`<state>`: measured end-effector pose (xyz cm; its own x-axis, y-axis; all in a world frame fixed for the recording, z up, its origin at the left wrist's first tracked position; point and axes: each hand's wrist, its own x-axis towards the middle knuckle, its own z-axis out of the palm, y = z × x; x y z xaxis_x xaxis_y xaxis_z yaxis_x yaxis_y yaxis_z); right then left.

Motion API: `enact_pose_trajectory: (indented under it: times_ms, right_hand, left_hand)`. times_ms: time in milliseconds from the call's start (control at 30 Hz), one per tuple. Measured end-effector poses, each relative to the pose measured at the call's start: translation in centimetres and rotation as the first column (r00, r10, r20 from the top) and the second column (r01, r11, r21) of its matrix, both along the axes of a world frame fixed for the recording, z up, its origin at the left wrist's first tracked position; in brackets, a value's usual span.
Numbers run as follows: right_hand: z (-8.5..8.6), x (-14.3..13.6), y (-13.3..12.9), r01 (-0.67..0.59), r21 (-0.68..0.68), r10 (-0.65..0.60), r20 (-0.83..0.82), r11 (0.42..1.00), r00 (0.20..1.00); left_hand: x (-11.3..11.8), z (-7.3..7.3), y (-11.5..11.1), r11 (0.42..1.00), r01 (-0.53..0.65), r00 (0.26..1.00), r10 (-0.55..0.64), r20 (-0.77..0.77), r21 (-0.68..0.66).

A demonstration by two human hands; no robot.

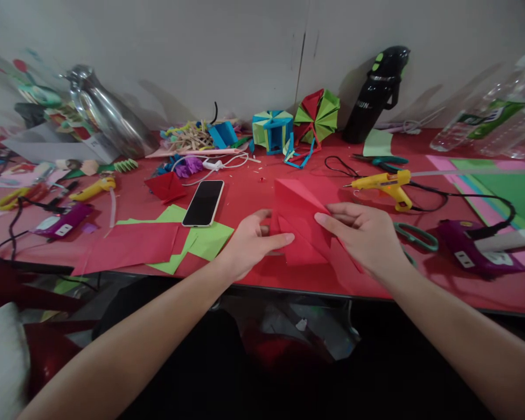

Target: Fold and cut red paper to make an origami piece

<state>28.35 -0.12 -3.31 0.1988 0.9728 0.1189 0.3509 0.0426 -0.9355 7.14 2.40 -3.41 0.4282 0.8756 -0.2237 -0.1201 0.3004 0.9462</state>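
red paper [303, 224] is held by left hand [250, 245] and right hand [367, 236].

Legible lettering: one item.
Black flask [373, 96] bears pale letters reading "AWN"; print on clear bottle's [452, 133] green label [493, 120] unreadable.

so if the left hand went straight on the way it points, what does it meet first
Most likely the folded red paper, right at the fingertips of the left hand; whether they press on it is unclear.
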Motion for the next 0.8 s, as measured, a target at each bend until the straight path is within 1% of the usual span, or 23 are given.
enact_pose_trajectory:
  times_ms: [67,167,333,400,500,567,700,733,800]
  right_hand:
    - [0.0,0.2,0.0,-0.002,0.033,0.0,0.054,0.999,0.999]
    - [0.1,0.5,0.0,-0.04,0.117,0.019,0.179,0.992,0.984]
    - [0.2,0.8,-0.3,-0.111,0.24,0.005,0.403,0.964,0.915]
    - [0.2,0.7,-0.4,-0.137,0.307,-0.021,0.46,0.942,0.887]
    - [0.0,0.7,-0.5,-0.193,0.402,-0.035,0.495,0.895,0.868]
    - [-0.1,0.6,-0.5,-0.25,0.424,-0.025,0.545,0.87,0.838]
    - [-0.4,0.4,-0.7,-0.384,0.42,-0.029,0.705,0.822,0.709]
    - [-0.4,0.3,-0.7,-0.41,0.42,-0.028,0.725,0.81,0.688]
    - [-0.4,0.0,-0.8,-0.44,0.422,-0.018,0.738,0.792,0.675]
  left_hand:
    - [0.0,0.0,-0.1,0.999,0.016,1.0,-0.017,0.026,0.029]
    - [0.1,0.1,-0.1,0.998,-0.03,0.997,0.026,0.073,0.058]
    - [0.0,0.1,0.0,0.996,-0.055,0.998,0.051,0.048,0.077]
    - [0.0,0.1,0.0,0.994,-0.079,0.996,0.076,0.047,0.073]
    - [0.0,0.0,0.2,0.987,-0.153,0.988,0.151,0.035,0.051]
    - [0.0,0.0,0.3,0.978,-0.206,0.978,0.206,0.028,0.017]
    - [-0.2,0.0,0.7,0.976,-0.218,0.973,0.219,0.075,-0.028]
    - [-0.2,-0.1,0.8,0.976,-0.218,0.971,0.22,0.098,-0.031]
    - [-0.2,0.0,0.9,0.971,-0.235,0.962,0.237,0.138,-0.033]
